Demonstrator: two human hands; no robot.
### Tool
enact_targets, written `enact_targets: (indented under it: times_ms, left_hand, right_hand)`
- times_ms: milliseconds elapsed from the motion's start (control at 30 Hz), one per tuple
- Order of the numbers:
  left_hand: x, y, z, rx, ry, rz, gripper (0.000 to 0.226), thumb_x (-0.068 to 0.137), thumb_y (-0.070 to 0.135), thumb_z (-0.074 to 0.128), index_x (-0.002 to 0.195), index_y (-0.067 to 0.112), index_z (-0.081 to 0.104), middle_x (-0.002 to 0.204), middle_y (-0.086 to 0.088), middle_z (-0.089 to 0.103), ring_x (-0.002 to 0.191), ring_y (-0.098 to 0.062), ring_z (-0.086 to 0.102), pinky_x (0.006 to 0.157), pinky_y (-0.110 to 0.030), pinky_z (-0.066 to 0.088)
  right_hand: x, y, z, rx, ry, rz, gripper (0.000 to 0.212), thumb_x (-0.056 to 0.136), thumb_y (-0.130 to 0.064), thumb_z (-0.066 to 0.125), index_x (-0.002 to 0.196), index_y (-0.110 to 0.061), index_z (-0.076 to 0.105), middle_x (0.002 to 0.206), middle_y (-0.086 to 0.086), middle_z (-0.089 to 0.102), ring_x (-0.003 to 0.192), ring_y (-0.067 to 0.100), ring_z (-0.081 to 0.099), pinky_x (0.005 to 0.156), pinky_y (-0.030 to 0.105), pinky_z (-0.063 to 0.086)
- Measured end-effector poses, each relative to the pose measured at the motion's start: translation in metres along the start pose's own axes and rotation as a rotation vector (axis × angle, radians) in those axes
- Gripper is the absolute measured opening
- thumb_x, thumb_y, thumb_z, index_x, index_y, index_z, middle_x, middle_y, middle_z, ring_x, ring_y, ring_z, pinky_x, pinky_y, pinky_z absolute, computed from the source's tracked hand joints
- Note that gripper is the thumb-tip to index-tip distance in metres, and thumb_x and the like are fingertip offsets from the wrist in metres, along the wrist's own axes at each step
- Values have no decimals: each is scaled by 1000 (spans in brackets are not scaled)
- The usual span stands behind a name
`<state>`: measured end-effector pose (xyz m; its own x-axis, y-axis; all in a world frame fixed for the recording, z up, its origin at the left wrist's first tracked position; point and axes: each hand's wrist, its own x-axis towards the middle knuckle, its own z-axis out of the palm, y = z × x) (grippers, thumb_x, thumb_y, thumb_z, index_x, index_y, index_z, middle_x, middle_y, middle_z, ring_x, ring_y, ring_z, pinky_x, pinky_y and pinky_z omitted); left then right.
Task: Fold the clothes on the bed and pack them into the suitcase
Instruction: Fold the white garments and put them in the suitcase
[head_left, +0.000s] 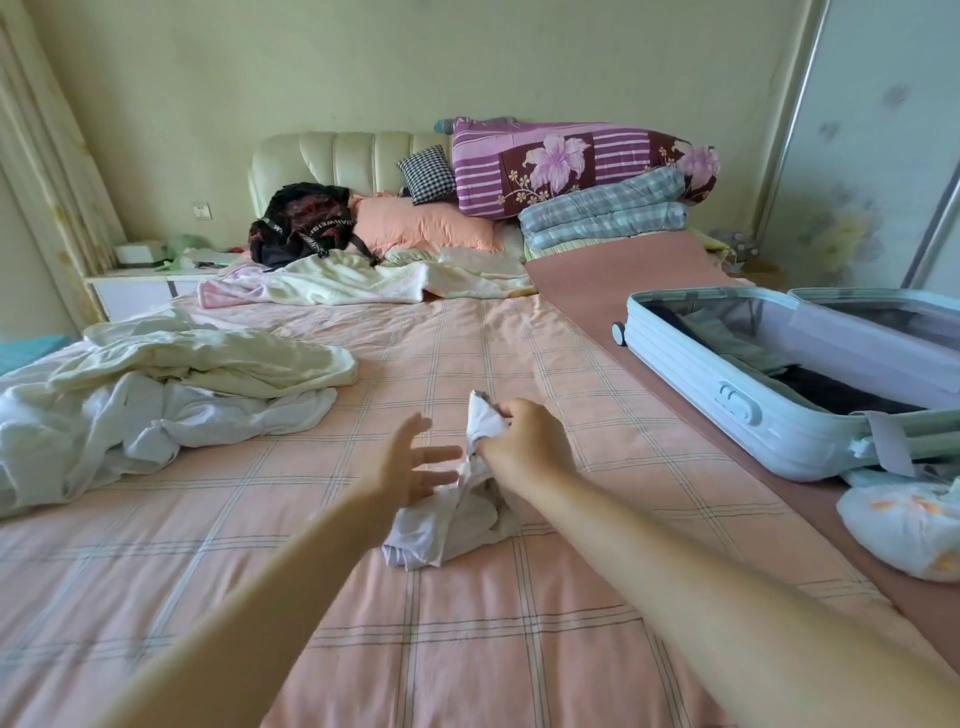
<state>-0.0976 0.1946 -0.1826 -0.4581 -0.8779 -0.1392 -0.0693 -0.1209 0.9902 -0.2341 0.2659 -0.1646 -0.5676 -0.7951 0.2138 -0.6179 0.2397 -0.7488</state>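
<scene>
At bed centre my right hand (524, 441) grips a white garment (457, 525); left hand (410, 467) spread, holding nothing; suitcase (737, 415) lies open at 3 o'clock.

Pink checked bed (467, 649) with crumpled clothes (171, 395), open suitcase (727, 395).

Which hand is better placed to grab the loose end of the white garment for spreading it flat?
Left, probably: the left hand is open and empty right beside the white garment, while the right hand grips its raised end.
</scene>
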Motion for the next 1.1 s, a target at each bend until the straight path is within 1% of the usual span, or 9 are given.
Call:
enact_targets:
  times_ms: [100,200,267,400,533,667,767,967,1100]
  left_hand:
    - [2,5,-37,-83,66,-35,42,95,64,40,111,29,58,99,-11,69,78,-30,65,66,-33,43]
    - [6,-3,-52,39,108,-52,69,70,80,62,108,22,71,103,-12,67,96,-29,65,89,-39,52]
    - [6,-9,-51,201,163,-32,65,75,62,73,122,21,56,108,-5,63,102,-25,63,86,-38,53]
    - [14,-21,-48,366,243,5,35,85,25,74,116,24,60,90,-1,67,69,-17,65,53,-26,52]
    - [24,-23,-55,394,289,8,23,88,20,70,110,18,66,89,-2,68,74,-15,63,58,-25,51]
    - [24,-16,-45,185,224,-47,18,95,10,58,111,9,65,93,-10,70,75,-18,65,65,-30,56]
    - [14,-18,-35,9,77,-128,22,96,0,47,100,0,69,93,-19,70,81,-28,66,84,-47,58]
    - [17,-17,-64,704,13,153,15,87,6,61,81,10,74,64,-1,58,61,-12,49,61,-24,40]
    - [17,-9,-89,761,204,267,22,93,8,60,109,18,72,93,7,67,90,-13,63,79,-22,44]
  right_hand:
    - [-12,-23,21,156,-175,21,29,81,-45,67,102,-27,72,98,-6,71,99,22,67,88,36,54]
    - [-20,-27,40,285,-386,-14,25,87,-35,52,80,-20,70,85,2,76,85,28,72,87,44,57]
    - [-20,-19,50,202,-318,-129,21,88,-12,48,87,-20,67,96,0,73,89,24,69,90,36,55]
    - [-15,-3,49,109,-109,-307,38,83,6,51,102,-26,60,117,1,51,105,17,59,95,28,49]
    - [-9,11,45,-102,-317,-374,46,92,-18,63,138,-18,57,143,-1,50,134,12,45,114,24,32]
    - [-20,19,56,-169,-451,-440,63,105,-37,45,160,-17,22,167,-3,12,154,9,4,125,27,3]
    - [-22,13,61,2,-389,-324,57,108,-35,35,160,-18,19,168,-3,11,154,6,3,126,30,4]
    - [-21,8,78,-314,-356,-394,108,73,-91,23,160,-27,18,166,-10,15,154,11,4,124,48,14]
    - [-18,7,88,-356,-317,-484,71,74,-53,49,140,-24,46,145,-10,44,143,18,31,117,39,29]
